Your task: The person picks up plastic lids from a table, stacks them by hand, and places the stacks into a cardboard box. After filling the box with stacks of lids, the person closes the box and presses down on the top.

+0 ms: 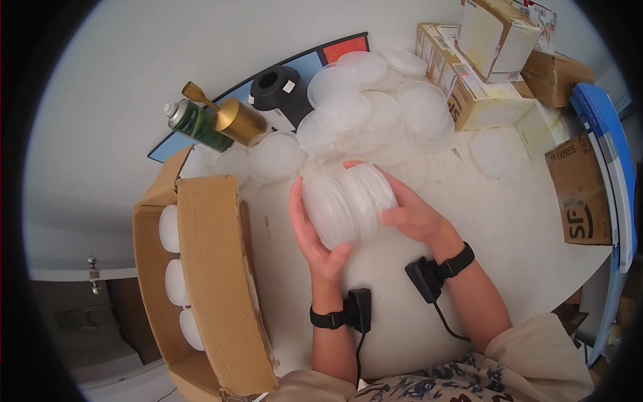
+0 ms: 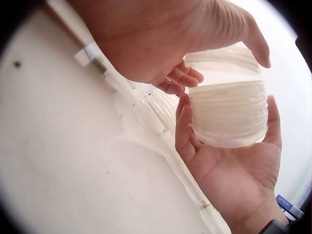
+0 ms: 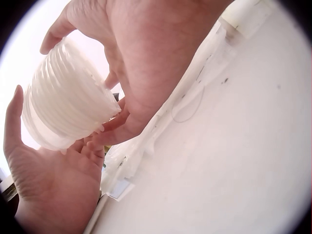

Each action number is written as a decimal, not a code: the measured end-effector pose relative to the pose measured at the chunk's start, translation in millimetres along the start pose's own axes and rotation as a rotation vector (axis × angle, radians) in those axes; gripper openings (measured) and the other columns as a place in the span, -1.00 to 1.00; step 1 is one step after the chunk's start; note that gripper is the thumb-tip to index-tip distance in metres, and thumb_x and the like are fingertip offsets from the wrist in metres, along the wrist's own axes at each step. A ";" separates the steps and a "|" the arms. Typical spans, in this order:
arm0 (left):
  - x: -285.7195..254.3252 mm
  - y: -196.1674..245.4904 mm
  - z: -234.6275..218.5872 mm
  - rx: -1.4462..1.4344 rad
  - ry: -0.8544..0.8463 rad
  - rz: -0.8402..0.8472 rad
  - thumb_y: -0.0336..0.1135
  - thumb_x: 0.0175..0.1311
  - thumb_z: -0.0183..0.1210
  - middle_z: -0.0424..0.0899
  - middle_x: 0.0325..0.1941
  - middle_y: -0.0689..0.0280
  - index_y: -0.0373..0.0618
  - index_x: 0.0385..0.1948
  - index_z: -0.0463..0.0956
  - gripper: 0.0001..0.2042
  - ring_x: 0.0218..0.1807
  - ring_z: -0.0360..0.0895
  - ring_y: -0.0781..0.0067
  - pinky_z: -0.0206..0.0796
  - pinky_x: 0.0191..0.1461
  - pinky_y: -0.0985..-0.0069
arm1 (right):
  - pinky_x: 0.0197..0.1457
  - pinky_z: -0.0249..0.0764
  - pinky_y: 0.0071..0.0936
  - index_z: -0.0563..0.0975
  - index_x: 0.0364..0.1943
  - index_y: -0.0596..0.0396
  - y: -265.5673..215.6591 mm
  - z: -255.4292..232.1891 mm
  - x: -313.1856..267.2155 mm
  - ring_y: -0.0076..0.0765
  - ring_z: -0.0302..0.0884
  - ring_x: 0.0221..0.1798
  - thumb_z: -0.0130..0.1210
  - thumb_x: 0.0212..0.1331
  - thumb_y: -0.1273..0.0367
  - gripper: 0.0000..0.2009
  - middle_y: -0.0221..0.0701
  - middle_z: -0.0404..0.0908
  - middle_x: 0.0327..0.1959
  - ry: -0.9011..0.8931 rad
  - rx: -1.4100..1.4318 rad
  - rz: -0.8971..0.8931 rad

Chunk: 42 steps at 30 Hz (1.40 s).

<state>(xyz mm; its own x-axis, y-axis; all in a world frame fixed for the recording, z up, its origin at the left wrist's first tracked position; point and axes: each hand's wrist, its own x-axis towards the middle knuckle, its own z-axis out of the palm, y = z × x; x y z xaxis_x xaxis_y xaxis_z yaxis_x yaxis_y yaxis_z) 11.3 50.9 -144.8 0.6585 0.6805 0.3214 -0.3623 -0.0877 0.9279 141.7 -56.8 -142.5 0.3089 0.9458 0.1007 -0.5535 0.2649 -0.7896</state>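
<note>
A stack of round, translucent plastic lids (image 1: 328, 209) is held on its side between both hands, over the white table. My left hand (image 1: 320, 253) grips the left end, thumb on the near side and fingers along the far side. At the opposite end my right hand (image 1: 420, 216) grips the stack, its thumb curled over the near rim. A gap splits the stack into two parts in the left wrist view, where the larger group of lids (image 2: 228, 114) sits in the right hand. Ridged, layered rims (image 3: 73, 92) show in the right wrist view.
An open cardboard box (image 1: 218, 281) with rows of lids (image 1: 175, 283) stands at left. Behind the hands lies a pile of loose lids (image 1: 375, 117), beside a black container (image 1: 276, 94), a brass-coloured pot (image 1: 241, 122) and a green can (image 1: 199, 125). Cartons (image 1: 492, 104) and blue folders (image 1: 606, 151) line the right.
</note>
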 end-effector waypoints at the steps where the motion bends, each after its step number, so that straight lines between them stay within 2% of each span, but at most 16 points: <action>1: 0.6 0.8 0.3 -0.045 0.010 -0.013 0.04 -0.19 0.42 0.23 0.32 0.12 -0.23 0.42 -0.06 0.11 0.33 0.29 0.15 0.20 0.35 0.22 | 0.47 0.07 -0.33 0.13 0.42 0.11 0.8 -0.5 0.4 -0.31 0.15 0.43 0.28 0.00 0.22 -0.14 -0.34 0.26 0.36 -0.001 0.001 -0.001; 3: 1.4 1.1 0.0 -0.088 0.022 -0.023 0.05 -0.19 0.42 0.22 0.33 0.12 -0.23 0.42 -0.06 0.11 0.33 0.29 0.15 0.19 0.36 0.22 | 0.46 0.07 -0.34 0.13 0.42 0.12 2.4 -1.3 1.1 -0.32 0.15 0.43 0.27 0.03 0.24 -0.16 -0.34 0.26 0.35 -0.015 -0.006 -0.002; 6: 1.9 -0.3 -0.1 0.008 -0.040 0.019 0.07 -0.17 0.41 0.23 0.33 0.11 -0.24 0.41 -0.03 0.09 0.34 0.28 0.15 0.20 0.35 0.22 | 0.46 0.08 -0.33 0.13 0.42 0.11 2.2 -1.4 1.0 -0.33 0.15 0.43 0.26 0.04 0.25 -0.18 -0.35 0.26 0.36 -0.014 0.000 -0.010; 10: 3.1 -0.5 3.2 -0.047 -0.078 0.008 0.01 -0.14 0.39 0.25 0.34 0.11 -0.26 0.41 -0.01 0.05 0.36 0.27 0.14 0.15 0.39 0.22 | 0.46 0.09 -0.33 0.14 0.42 0.11 -0.4 1.2 0.8 -0.34 0.14 0.43 0.26 0.06 0.26 -0.19 -0.36 0.25 0.37 -0.008 0.031 -0.011; 12: 3.6 -0.9 3.4 -0.054 -0.102 0.014 -0.01 -0.13 0.39 0.25 0.35 0.10 -0.26 0.42 -0.01 0.04 0.37 0.26 0.14 0.12 0.41 0.22 | 0.44 0.16 -0.34 0.12 0.43 0.09 0.6 1.9 1.4 -0.32 0.22 0.41 0.33 -0.07 0.07 -0.05 -0.35 0.28 0.36 0.049 -0.024 0.021; 19: 5.5 1.1 3.4 -0.034 -0.166 0.033 -0.11 -0.09 0.36 0.20 0.44 0.05 -0.30 0.42 0.00 0.00 0.45 0.19 0.12 0.03 0.47 0.22 | 0.44 0.15 -0.34 0.10 0.45 0.08 3.6 -0.1 2.2 -0.33 0.21 0.42 0.31 -0.04 0.08 -0.06 -0.36 0.25 0.38 0.052 -0.013 -0.006; 21: 6.2 0.1 2.3 -0.029 -0.176 0.043 -0.13 -0.08 0.35 0.20 0.44 0.05 -0.31 0.42 0.00 -0.02 0.45 0.18 0.12 0.02 0.47 0.22 | 0.46 0.09 -0.34 0.10 0.44 0.10 4.1 -2.2 1.9 -0.35 0.13 0.44 0.23 0.11 0.30 -0.21 -0.38 0.22 0.38 -0.009 0.058 -0.037; 29: 5.7 -0.5 3.6 -0.006 -0.172 0.023 -0.25 -0.06 0.30 0.24 0.41 0.03 -0.32 0.43 0.00 -0.06 0.44 0.20 0.13 0.02 0.47 0.24 | 0.47 0.08 -0.35 0.07 0.45 0.10 6.3 -5.0 1.8 -0.36 0.12 0.45 0.21 0.12 0.30 -0.19 -0.38 0.21 0.39 -0.035 0.078 -0.048; 42: 4.1 0.7 6.5 0.014 -0.224 -0.022 -0.24 -0.09 0.38 0.28 0.38 0.06 -0.22 0.45 0.00 -0.02 0.39 0.27 0.14 0.10 0.43 0.24 | 0.44 0.12 -0.34 0.03 0.47 0.04 4.2 -4.3 0.0 -0.36 0.14 0.42 0.26 0.07 0.30 -0.14 -0.41 0.22 0.37 -0.047 0.089 -0.035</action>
<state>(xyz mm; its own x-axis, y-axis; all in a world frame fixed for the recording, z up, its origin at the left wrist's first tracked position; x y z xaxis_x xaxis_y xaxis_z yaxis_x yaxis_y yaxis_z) 18.0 48.9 -141.6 0.7967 0.5042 0.3331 -0.3378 -0.0855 0.9373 142.7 -56.5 -148.4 0.2936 0.9430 0.1568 -0.6105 0.3112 -0.7283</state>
